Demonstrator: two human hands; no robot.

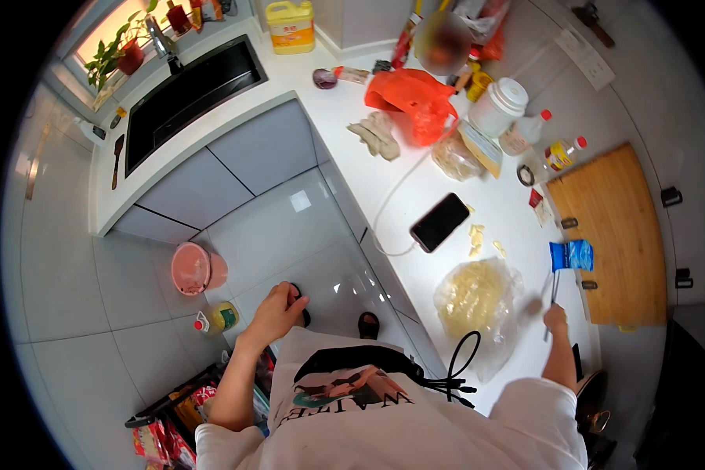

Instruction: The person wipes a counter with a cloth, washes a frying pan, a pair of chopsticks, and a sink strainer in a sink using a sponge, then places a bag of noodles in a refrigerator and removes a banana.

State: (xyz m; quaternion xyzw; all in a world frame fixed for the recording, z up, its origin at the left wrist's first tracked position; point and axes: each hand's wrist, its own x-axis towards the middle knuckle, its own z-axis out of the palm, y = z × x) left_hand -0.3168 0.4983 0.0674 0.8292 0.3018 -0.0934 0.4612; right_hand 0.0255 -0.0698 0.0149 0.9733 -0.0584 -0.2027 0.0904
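My right hand (556, 317) is closed around the handles of a slim metal tool (555, 294), seemingly scissors or tongs, over the far side of the white countertop. At the tool's upper end is a blue packet (571, 255); whether the tool grips it I cannot tell. Left of this hand lies a clear plastic bag (479, 299) with pale yellow contents. Small pale yellow pieces (476, 238) lie just above the bag, beside a black phone (440, 222) on a white cable. My left hand (279, 311) hangs over the floor with its fingers curled, apparently holding nothing.
A wooden cutting board (617, 235) leans at the wall. Bottles, a white lidded jar (498, 106) and a red plastic bag (414, 100) crowd the upper counter. A black sink (194, 100) is at upper left. On the floor stand a pink bin (191, 269) and an oil bottle (220, 317).
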